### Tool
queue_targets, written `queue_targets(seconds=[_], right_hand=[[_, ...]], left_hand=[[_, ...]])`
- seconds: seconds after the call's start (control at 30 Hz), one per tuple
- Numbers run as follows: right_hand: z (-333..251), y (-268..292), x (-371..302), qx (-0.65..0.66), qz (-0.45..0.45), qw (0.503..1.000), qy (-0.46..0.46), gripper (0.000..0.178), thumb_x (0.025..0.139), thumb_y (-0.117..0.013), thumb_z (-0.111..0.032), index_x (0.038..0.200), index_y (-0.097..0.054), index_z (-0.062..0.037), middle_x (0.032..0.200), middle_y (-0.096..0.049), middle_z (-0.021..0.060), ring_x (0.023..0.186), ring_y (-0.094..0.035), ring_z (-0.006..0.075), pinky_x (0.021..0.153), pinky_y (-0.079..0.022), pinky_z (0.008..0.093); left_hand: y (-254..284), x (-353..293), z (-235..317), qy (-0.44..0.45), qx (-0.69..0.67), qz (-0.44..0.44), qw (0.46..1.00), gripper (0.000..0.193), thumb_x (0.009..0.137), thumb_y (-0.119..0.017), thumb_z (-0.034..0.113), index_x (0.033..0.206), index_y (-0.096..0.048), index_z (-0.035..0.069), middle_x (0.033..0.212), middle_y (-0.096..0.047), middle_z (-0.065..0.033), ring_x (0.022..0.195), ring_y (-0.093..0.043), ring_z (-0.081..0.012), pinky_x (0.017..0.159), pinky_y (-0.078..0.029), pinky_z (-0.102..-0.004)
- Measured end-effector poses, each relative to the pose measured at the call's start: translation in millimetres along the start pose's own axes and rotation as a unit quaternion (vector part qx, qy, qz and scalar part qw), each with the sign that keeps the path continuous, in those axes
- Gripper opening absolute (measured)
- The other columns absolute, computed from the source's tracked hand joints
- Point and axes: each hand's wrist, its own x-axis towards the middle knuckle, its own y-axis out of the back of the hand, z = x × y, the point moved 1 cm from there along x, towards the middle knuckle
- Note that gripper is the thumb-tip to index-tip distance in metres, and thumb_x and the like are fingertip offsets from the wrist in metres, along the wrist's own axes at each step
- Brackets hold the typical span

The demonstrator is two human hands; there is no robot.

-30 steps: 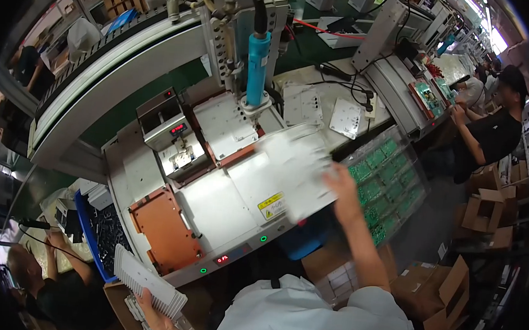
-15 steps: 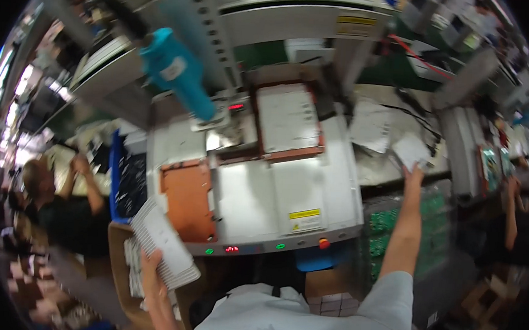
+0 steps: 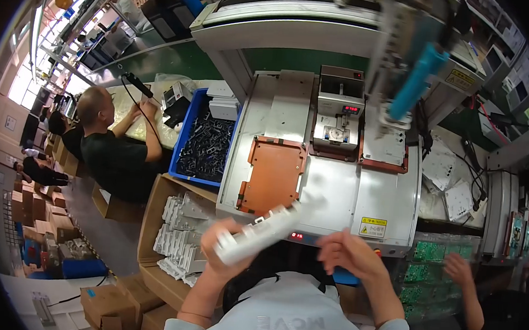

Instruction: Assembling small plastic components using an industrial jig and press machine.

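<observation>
Two bare hands work at the front edge of a white machine bed (image 3: pixel 330 197). Left hand (image 3: pixel 225 248): closed around the near end of a white plastic housing (image 3: pixel 258 233). Housing is tilted, its far end rising to the right and blurred; in view it lies just below the orange-brown fixture plate (image 3: pixel 273 176). Contact between the two: cannot tell. Right hand (image 3: pixel 353 255): fingers loosely spread and partly curled, nothing in the grasp, near the housing but apart from it.

Left of the bed: an open carton (image 3: pixel 150 221) of stacked white plastic parts (image 3: pixel 179 239); behind it, a blue bin (image 3: pixel 176 159) of small black parts (image 3: pixel 204 145). Behind the bed's middle: a silver screw feeder (image 3: pixel 339 118) with a lit red display. Beside it on the right, a second fixture bears a white panel (image 3: pixel 383 147), beneath a blurred teal screwdriver (image 3: pixel 419 81). Far right: a co-worker's hand (image 3: pixel 458 269), raised near bagged green circuit boards (image 3: pixel 417 272).
</observation>
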Motion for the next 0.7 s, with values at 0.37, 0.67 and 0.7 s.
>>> queue_targets(seconds=[0.37, 0.67, 0.7], right_hand=[[-25.4, -40.7, 74.5, -0.152, 0.139, 0.973, 0.109, 0.028, 0.094, -0.057, -0.022, 0.111, -0.056, 0.0005, 0.099, -0.064, 0.0066, 0.089, -0.060, 0.0111, 0.082, -0.048, 0.0260], [-11.2, 5.3, 168.8, -0.254, 0.211, 0.922, 0.202, 0.031, 0.094, -0.059, -0.027, 0.109, -0.055, -0.0015, 0.093, -0.064, 0.0046, 0.086, -0.060, 0.0109, 0.082, -0.046, 0.0269], [-11.3, 9.2, 172.5, -0.250, 0.225, 0.925, 0.178, 0.031, 0.092, -0.061, -0.028, 0.107, -0.057, -0.0018, 0.091, -0.064, 0.0037, 0.082, -0.059, 0.0100, 0.080, -0.046, 0.0266]], left_hand=[[-9.7, 19.5, -66.0, -0.166, -0.025, -0.210, 0.963, 0.033, 0.080, -0.061, 0.007, 0.113, -0.061, 0.013, 0.125, -0.058, -0.0064, 0.118, -0.050, -0.0343, 0.101, -0.040, -0.0456], [-79.5, -5.8, -143.1, 0.058, -0.138, -0.300, 0.942, 0.049, 0.089, -0.055, 0.006, 0.137, -0.043, 0.010, 0.130, -0.052, -0.0131, 0.126, -0.044, -0.0367, 0.108, -0.031, -0.0467], [-83.3, -6.5, -140.3, 0.076, -0.117, -0.295, 0.945, 0.050, 0.090, -0.056, 0.012, 0.138, -0.042, 0.010, 0.129, -0.052, -0.0129, 0.124, -0.046, -0.0360, 0.107, -0.031, -0.0471]])
